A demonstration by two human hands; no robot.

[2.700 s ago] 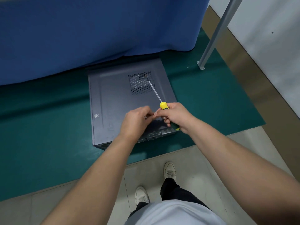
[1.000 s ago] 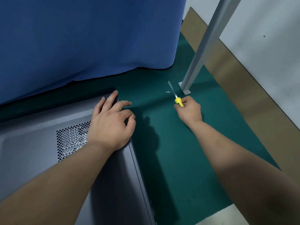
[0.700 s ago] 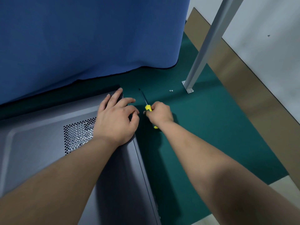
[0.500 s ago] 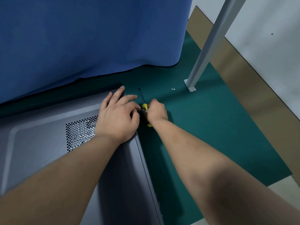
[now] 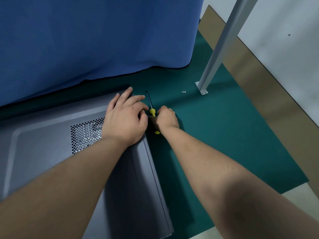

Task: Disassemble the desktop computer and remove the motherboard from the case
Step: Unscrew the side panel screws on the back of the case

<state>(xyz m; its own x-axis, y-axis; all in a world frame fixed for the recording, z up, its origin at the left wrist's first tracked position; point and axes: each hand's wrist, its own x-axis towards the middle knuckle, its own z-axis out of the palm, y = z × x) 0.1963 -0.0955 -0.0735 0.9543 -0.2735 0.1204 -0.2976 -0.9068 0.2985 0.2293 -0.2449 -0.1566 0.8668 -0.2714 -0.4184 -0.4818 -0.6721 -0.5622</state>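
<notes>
Your left hand lies flat on the far right corner of the big grey metal computer case, which lies on its side on the green mat. The fingers are spread and loose, and they reach over the far edge of the lid. They hold nothing.

Your right hand is just beside it, down on the mat next to the right wall of the case. Its fingers are curled round the yellow-handled screwdriver. The thin dark shaft sticks out past your fingers and points away from you, toward the blue cloth. So the long line of the tool runs the same way as the right edge of the case, not into it.

That is the thing to watch. I think you are about to work on the back end of the case, close to your left fingers. The tip is beside that corner but not touching it. The right hand is the nearer one to that side wall.

Two small silver screws lie on the mat, well off to the right, near the foot of the grey metal post
</notes>
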